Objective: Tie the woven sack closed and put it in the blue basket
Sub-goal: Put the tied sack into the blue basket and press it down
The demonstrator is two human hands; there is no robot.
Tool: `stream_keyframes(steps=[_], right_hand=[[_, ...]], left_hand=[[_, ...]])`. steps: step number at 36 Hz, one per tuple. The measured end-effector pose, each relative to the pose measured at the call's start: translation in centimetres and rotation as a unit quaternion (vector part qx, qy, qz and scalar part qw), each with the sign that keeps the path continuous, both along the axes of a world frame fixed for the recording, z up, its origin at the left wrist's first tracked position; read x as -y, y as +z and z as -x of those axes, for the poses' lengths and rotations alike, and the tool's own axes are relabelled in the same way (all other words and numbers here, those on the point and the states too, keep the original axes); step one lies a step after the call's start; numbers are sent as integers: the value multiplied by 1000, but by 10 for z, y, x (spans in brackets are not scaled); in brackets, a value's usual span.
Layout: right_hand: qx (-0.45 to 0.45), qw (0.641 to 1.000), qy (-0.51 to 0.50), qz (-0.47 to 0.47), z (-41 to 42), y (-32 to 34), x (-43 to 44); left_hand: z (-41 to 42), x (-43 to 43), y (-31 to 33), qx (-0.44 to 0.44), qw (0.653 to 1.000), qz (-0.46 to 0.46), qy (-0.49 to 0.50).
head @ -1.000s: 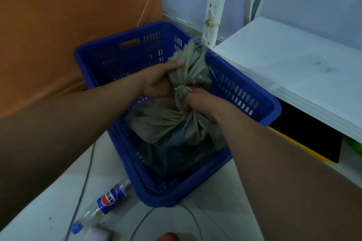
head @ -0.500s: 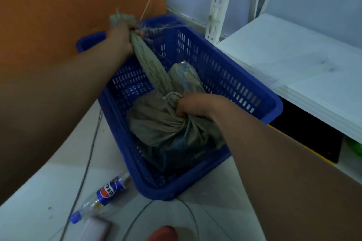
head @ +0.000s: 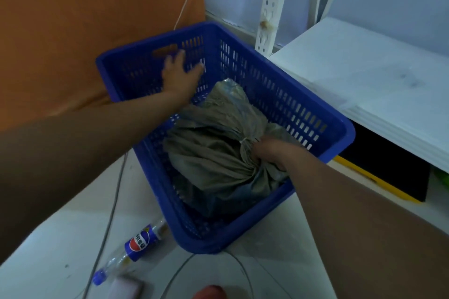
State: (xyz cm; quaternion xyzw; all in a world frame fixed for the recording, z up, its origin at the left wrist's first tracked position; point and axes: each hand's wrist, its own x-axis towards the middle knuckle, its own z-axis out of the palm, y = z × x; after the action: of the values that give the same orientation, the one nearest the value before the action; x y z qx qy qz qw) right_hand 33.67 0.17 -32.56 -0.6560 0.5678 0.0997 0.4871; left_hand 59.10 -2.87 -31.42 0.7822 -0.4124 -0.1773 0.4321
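The grey-green woven sack [head: 209,158] lies inside the blue basket [head: 315,116] on the floor. A thin cord binds its neck near the basket's right wall. My right hand [head: 269,155] grips the bunched neck just below that tie. The loose top of the sack lies flopped toward the basket's far side. My left hand [head: 179,75] hovers open over the far left part of the basket, fingers spread, holding nothing.
An empty Pepsi bottle [head: 136,245] lies on the pale floor in front of the basket, beside a grey cable [head: 114,201]. An orange sheet [head: 85,19] hangs behind. A white shelf [head: 364,85] and its slotted upright [head: 269,7] stand to the right.
My left hand let go of the sack's loose top, which it had pulled up and to the far left, and now hangs open. The top has dropped into the basket. My right hand keeps its grip.
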Motion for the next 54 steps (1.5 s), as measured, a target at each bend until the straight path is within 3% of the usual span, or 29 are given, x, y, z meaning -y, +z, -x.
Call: stream_keyframes(steps=[2, 4, 7, 10, 11, 13, 15, 16, 20, 22, 24, 25, 28, 30, 32, 34, 36, 38, 40, 41, 44, 47, 50, 54], right_hand=[[61, 997, -32, 40, 2, -4, 2], [116, 985, -83, 99, 5, -3, 8], [105, 973, -92, 182, 13, -6, 23], [45, 988, -86, 120, 17, -9, 27], [13, 995, -58, 85, 18, -8, 24], [-44, 999, 2, 17, 18, -8, 18], [-40, 999, -7, -24, 16, -10, 21], [-6, 999, -35, -32, 14, -11, 25], [168, 973, -145, 69, -7, -11, 48], [186, 967, -87, 148, -17, -8, 55], [126, 971, 37, 198, -22, -15, 57], [87, 970, 93, 206, -24, -21, 53], [29, 980, 151, 126, -20, -55, 39], [36, 990, 118, 71, -17, -72, 34], [47, 989, 107, 87, -20, -73, 37], [90, 977, 87, 172, -23, -63, 44], [133, 961, 34, 238, -21, -52, 54], [133, 959, -15, 248, -16, -43, 64], [99, 968, -45, 224, -10, -35, 72], [68, 975, -46, 207, -8, -30, 75], [-53, 994, 24, 93, 0, -20, 79], [-130, 985, 106, -49, 8, -13, 70], [-149, 976, 154, -30, 11, -12, 60], [-143, 975, 157, -65, 4, 0, 56]], left_hand=[[23, -6, -11, 108, 981, -64, -146], [40, -11, -19, 207, 947, -56, -239], [62, -26, -20, 378, 862, 121, -316], [67, -40, -19, 423, 812, 201, -348], [70, -44, -19, 417, 813, 151, -376], [79, -49, -24, 394, 798, -111, -443], [82, -53, -32, 360, 718, -348, -484], [85, -56, -37, 342, 696, -391, -496], [100, -69, -47, 327, 681, -389, -527], [109, -71, -52, 271, 653, -462, -536], [115, -74, -58, 308, 614, -498, -529], [115, -78, -61, 324, 588, -506, -541], [107, -88, -76, 341, 444, -547, -622], [104, -95, -69, 327, 405, -638, -567], [103, -95, -58, 290, 418, -692, -512], [100, -82, -38, 250, 453, -699, -493], [95, -61, -15, 228, 531, -682, -448], [91, -37, 4, 235, 620, -622, -416], [92, -20, 14, 291, 705, -501, -410], [93, -15, 15, 333, 725, -454, -395], [97, -16, -8, 379, 740, -414, -370], [90, -23, -50, 270, 766, -399, -426], [76, -24, -67, 236, 800, -333, -441], [59, -13, -59, 256, 798, -336, -429]])
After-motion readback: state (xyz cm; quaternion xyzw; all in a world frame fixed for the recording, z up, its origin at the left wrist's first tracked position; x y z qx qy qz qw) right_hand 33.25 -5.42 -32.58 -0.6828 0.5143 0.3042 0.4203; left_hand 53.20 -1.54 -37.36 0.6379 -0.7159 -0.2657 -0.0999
